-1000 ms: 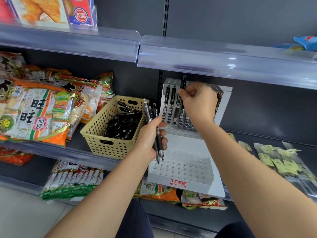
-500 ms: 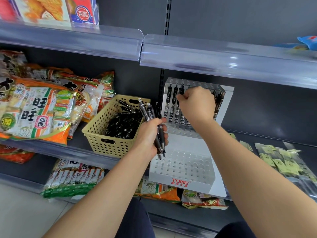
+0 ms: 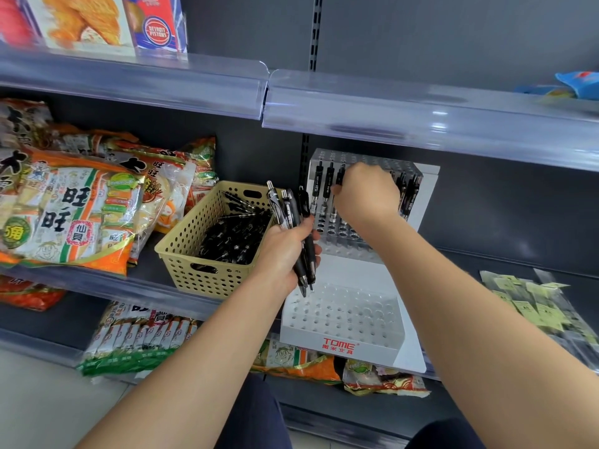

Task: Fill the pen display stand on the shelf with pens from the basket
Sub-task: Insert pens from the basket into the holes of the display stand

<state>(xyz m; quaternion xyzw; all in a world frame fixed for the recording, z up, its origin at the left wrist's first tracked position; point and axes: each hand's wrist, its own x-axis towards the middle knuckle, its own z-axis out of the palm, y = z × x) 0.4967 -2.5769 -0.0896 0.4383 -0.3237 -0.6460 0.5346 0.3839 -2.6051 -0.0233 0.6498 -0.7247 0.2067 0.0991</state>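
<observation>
A white tiered pen display stand marked TOME sits on the middle shelf. Its upper tier holds several black pens standing in holes; the lower tier's holes are empty. My right hand is curled at the upper tier and pinches a black pen standing in the third hole from the left. My left hand grips a bunch of black pens upright, in front of the stand's left side. A beige perforated basket left of the stand holds many black pens.
Snack bags lie on the shelf left of the basket. Clear packets of yellow-green items lie to the right of the stand. The upper shelf's clear rail hangs just above the stand. More snack packs sit on the lower shelf.
My right hand has pushed the pen down into the upper tier, so less of it shows above the fingers. My left hand with its bunch has barely moved.
</observation>
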